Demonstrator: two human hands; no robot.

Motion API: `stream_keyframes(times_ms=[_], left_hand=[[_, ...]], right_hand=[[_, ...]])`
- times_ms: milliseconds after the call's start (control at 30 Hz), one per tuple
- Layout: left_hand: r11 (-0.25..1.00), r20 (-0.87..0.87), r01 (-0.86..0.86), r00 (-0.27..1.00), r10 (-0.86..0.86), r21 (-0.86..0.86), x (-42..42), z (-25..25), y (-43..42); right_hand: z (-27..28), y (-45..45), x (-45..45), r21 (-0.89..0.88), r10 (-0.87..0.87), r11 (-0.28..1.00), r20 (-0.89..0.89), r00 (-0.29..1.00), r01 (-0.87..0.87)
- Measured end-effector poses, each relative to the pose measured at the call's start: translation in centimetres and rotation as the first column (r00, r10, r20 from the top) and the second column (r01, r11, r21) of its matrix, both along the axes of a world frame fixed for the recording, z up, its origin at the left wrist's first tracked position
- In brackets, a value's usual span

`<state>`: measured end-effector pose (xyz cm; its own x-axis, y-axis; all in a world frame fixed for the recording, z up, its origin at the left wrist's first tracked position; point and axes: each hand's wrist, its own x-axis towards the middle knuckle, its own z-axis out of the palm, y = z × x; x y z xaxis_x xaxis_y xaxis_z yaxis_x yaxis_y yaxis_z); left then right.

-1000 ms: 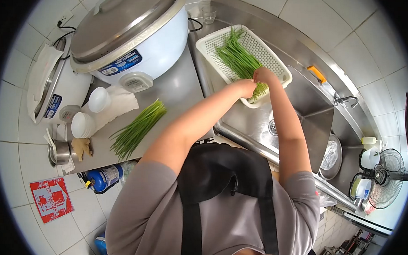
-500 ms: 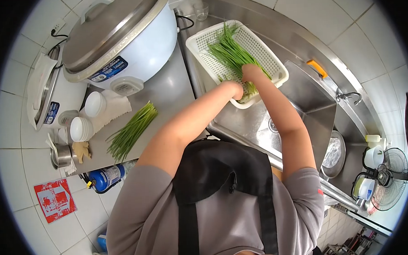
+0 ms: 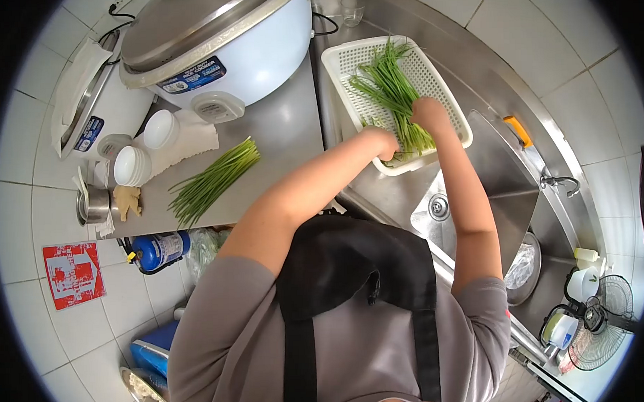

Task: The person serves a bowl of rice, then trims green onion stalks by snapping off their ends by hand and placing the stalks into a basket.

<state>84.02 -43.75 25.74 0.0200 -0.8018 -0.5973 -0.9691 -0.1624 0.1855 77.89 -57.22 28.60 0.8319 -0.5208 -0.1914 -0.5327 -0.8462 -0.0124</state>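
Right hand farther from left hand

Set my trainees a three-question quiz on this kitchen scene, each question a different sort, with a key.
1. True or false: the white basket is empty.
2. Which hand is nearer the tap: A, left; B, right?
3. Fill in: a separate green bundle lies on the steel ____.

Key:
1. False; it holds green stalks.
2. B, the right hand.
3. Counter.
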Motion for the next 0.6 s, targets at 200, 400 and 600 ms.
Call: stream_keyframes(times_ms=[200, 400, 600], left_hand=[[0.997, 0.015, 0.060, 0.998, -0.061, 0.050, 0.0, 0.6, 0.2], [0.999, 0.027, -0.002, 1.000, 0.004, -0.039, 0.0, 0.5, 0.6], [0.611, -0.341, -0.388, 0.919, 0.198, -0.690, -0.1, 4.9, 2.6]], right_hand=[[-3.4, 2.4, 0.1, 0.051, 0.033, 0.999, -0.401, 0.916, -0.013], [3.3, -2.2, -3.2, 0.160, -0.065, 0.985, -0.033, 0.997, 0.069], [12.5, -1.3, -8.9, 0.097, -0.160, 0.987, 0.464, 0.871, 0.130]])
